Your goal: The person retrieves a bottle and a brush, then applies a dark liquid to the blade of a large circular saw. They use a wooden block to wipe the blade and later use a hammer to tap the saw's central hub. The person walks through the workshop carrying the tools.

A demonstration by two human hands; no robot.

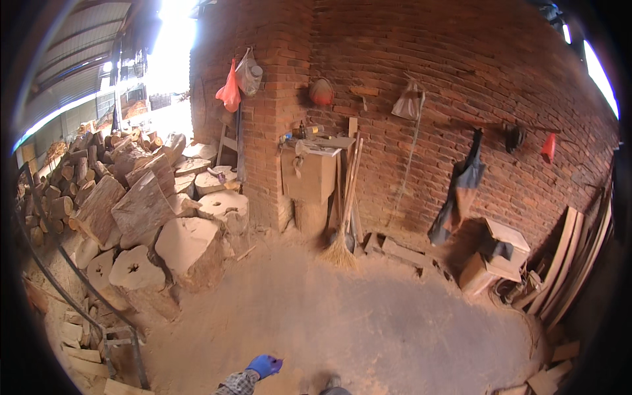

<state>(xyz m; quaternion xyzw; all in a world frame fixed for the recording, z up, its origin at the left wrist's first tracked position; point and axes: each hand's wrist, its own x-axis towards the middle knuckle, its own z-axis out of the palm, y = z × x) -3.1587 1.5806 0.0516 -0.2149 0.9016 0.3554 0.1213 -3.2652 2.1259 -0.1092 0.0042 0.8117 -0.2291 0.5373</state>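
Note:
My left hand (264, 366), in a blue glove with a darker purple patch at its front edge, hangs low over the dusty floor (263, 309). A checked grey sleeve (238, 383) covers that forearm. The fingers point away to the right and are too small and hidden to make out, so whether they hold anything does not show. It touches no other thing that I can see. Right of it, a dark shoe tip (334, 382) shows at the lower edge. My right hand is out of view.
Cut logs and thick stump sections (187, 247) are piled at the left, behind a dark metal cart frame (79, 286). A straw broom (341, 251) leans beside a dusty box stand (306, 174). An apron (461, 187) hangs on the brick wall (375, 151). Boards (569, 263) lean at right.

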